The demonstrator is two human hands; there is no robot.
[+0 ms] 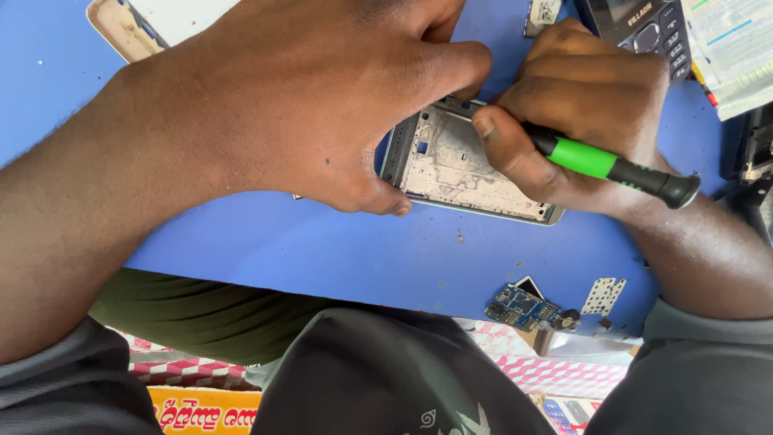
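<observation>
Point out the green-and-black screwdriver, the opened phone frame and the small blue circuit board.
Green-and-black plastic screwdriver [581, 156], head view: on the green band of its handle.
Grey metal opened phone frame [459, 171], head view: on its bare inner plate.
Small blue circuit board [522, 307], head view: on the board's middle.

Bright, even daylight, soft shadows under the hands, sharp focus throughout
</observation>
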